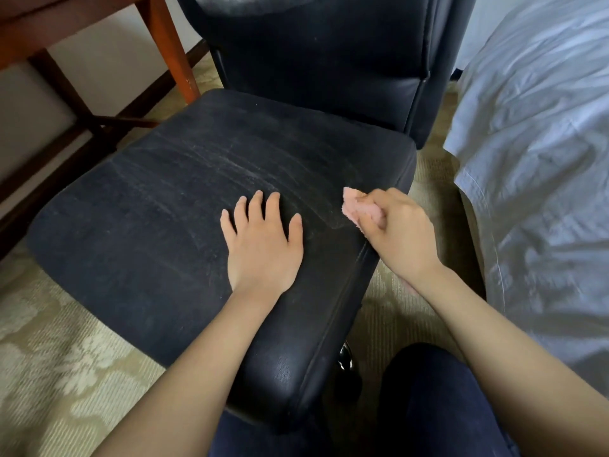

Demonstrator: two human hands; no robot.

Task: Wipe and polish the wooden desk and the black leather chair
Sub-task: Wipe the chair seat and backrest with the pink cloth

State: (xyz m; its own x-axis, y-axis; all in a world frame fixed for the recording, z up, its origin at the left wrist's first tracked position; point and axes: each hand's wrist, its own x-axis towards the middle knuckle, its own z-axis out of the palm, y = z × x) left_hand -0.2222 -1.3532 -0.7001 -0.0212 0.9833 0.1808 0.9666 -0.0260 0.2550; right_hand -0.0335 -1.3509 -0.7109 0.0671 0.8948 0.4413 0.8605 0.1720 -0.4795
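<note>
The chair [184, 199] fills the middle of the view. Its black seat is dull and crossed by pale curved streaks, and the backrest [313, 61] rises at 12 o'clock. A bed [534, 143] in white sheets lies at 3 o'clock. The desk [164, 44] shows its red-brown legs at 10 o'clock. The left hand [263, 249] rests flat on the seat, fingers straight and spread. At its 3 o'clock the right hand [402, 235] grips a bunched pink cloth [357, 207] against the seat's right edge.
</note>
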